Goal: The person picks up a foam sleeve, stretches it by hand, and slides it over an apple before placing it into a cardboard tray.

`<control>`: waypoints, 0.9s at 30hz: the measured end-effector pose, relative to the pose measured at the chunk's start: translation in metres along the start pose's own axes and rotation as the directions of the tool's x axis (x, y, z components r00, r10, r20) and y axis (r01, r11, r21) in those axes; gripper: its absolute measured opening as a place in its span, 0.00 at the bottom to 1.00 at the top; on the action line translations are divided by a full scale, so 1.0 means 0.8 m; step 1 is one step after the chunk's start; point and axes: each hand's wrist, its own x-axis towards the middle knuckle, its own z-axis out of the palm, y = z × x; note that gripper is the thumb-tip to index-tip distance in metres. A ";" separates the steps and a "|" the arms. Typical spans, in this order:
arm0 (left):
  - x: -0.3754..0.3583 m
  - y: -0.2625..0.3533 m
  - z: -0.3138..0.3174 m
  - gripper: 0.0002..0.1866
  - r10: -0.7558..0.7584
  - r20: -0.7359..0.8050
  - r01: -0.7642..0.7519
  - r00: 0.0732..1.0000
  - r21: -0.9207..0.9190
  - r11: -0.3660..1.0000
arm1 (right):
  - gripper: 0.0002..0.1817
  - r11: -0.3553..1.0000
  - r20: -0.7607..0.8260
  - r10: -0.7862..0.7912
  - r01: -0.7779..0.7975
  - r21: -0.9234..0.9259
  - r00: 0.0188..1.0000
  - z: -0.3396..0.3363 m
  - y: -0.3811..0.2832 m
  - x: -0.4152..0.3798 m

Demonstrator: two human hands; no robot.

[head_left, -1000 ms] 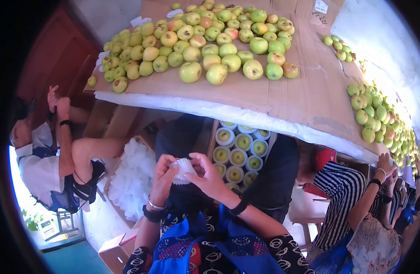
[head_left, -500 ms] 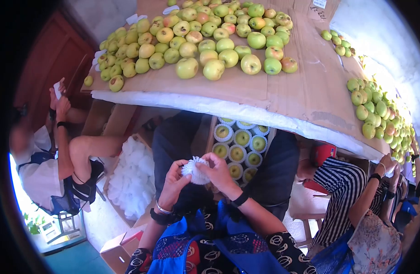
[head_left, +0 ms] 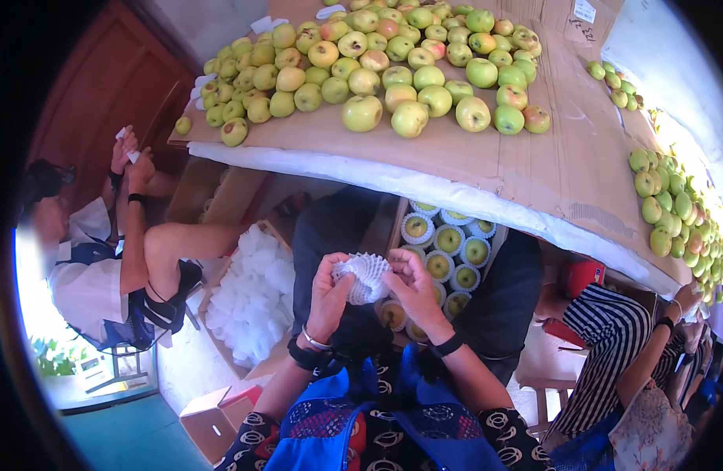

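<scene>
Between my two hands, above my lap, is a white foam fruit net [head_left: 363, 278]. My left hand [head_left: 330, 292] pinches its left side, thumb pressed on the mesh. With thumb and fingers, my right hand [head_left: 412, 284] grips the right edge. Whether an apple sits inside the net cannot be made out. Just beyond, between my knees, a box holds rows of netted green apples [head_left: 448, 239]. To the left stands a carton filled with loose white foam nets [head_left: 251, 302].
A cardboard-covered table [head_left: 550, 173] ahead bears a large pile of green-yellow apples [head_left: 361, 114]. More apples [head_left: 668, 204] lie at the right. One person sits at the left holding something white; another in striped trousers [head_left: 605, 337] sits at the right. A small carton [head_left: 212, 420] stands lower left.
The foam net has been spread wider between my hands, its mesh now facing up. My view has shifted, so the surroundings appear further right. The person at the left has moved their hands.
</scene>
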 end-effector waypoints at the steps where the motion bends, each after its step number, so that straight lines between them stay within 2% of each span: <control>1: -0.001 -0.002 0.000 0.14 0.032 0.012 -0.032 0.999 0.052 0.998 | 0.21 1.000 -0.010 -0.007 0.007 0.009 1.000 -0.001 -0.003 -0.001; 2: -0.004 -0.001 0.000 0.14 0.033 0.014 -0.033 0.999 0.048 0.998 | 0.21 1.000 -0.011 -0.009 0.009 0.005 1.000 -0.001 -0.005 -0.003; 3: -0.008 0.007 0.004 0.14 0.102 -0.003 -0.094 0.995 0.357 0.929 | 0.25 0.995 0.039 0.003 0.001 -0.097 0.999 -0.001 -0.007 -0.004; 4: -0.007 0.014 0.007 0.14 0.181 0.010 -0.147 0.983 0.628 0.764 | 0.28 0.980 0.087 0.010 0.008 -0.201 0.996 -0.002 -0.010 -0.002; 5: -0.005 0.015 0.006 0.14 0.194 0.031 -0.171 0.980 0.619 0.767 | 0.26 0.968 0.066 -0.082 0.095 -0.231 0.994 0.001 -0.009 -0.004; 7: -0.008 0.012 0.007 0.14 0.241 0.120 -0.246 0.963 0.754 0.608 | 0.21 0.832 0.195 -0.072 0.167 -0.529 0.978 -0.009 -0.016 -0.002; 8: -0.010 0.015 0.013 0.13 0.224 0.053 -0.192 0.973 0.722 0.665 | 0.21 0.821 0.192 -0.087 0.179 -0.542 0.978 -0.009 -0.019 -0.001; 10: -0.010 0.019 0.016 0.13 0.250 0.091 -0.232 0.964 0.748 0.621 | 0.16 0.727 0.206 -0.262 0.333 -0.601 0.943 0.002 -0.022 -0.003; 13: -0.011 0.016 0.013 0.13 0.269 0.123 -0.259 0.955 0.786 0.561 | 0.13 0.732 0.148 -0.274 0.306 -0.609 0.950 0.005 -0.017 -0.006; 15: -0.012 0.016 0.008 0.12 0.063 0.134 -0.143 0.989 0.755 0.640 | 0.11 0.719 0.100 -0.305 0.298 -0.628 0.947 0.002 -0.013 -0.009; 16: -0.013 0.016 0.007 0.12 0.064 0.138 -0.147 0.988 0.756 0.638 | 0.10 0.703 0.057 -0.318 0.275 -0.656 0.946 -0.001 -0.007 -0.007; 17: -0.014 0.016 0.006 0.12 -0.097 -0.006 0.089 0.995 0.456 0.886 | 0.10 0.687 0.014 -0.332 0.252 -0.681 0.943 -0.003 -0.003 -0.005; 18: -0.016 0.016 0.004 0.12 -0.298 -0.075 0.302 0.952 0.057 0.952 | 0.10 0.687 0.014 -0.334 0.253 -0.681 0.942 -0.002 -0.009 -0.005; 19: -0.015 0.012 -0.002 0.12 -0.296 -0.074 0.301 0.952 0.056 0.952 | 0.09 0.642 0.087 -0.408 0.353 -0.681 0.909 -0.004 -0.016 -0.007; 20: -0.013 0.006 -0.011 0.12 -0.308 -0.048 0.307 0.950 -0.032 0.951 | 0.08 0.588 0.160 -0.476 0.448 -0.673 0.865 -0.004 -0.023 -0.007; 21: -0.011 0.000 -0.019 0.12 -0.317 -0.020 0.313 0.948 -0.119 0.942 | 0.08 0.586 0.161 -0.477 0.449 -0.675 0.864 -0.003 -0.029 -0.007; 23: -0.007 -0.008 -0.030 0.11 -0.340 0.031 0.340 0.940 -0.165 0.926 | 0.08 0.421 0.381 -0.530 0.625 -0.658 0.758 0.002 -0.037 -0.007; 25: -0.005 -0.012 -0.035 0.10 -0.343 0.008 0.332 0.939 -0.266 0.905 | 0.09 0.375 0.369 -0.521 0.595 -0.711 0.770 0.008 -0.037 -0.011; 26: -0.005 -0.011 -0.036 0.10 -0.348 0.003 0.336 0.937 -0.265 0.904 | 0.10 0.326 0.358 -0.509 0.560 -0.761 0.783 0.011 -0.036 -0.015; 27: -0.003 -0.009 -0.034 0.10 -0.354 -0.003 0.342 0.935 -0.260 0.903 | 0.10 0.335 0.353 -0.503 0.554 -0.762 0.789 0.013 -0.039 -0.016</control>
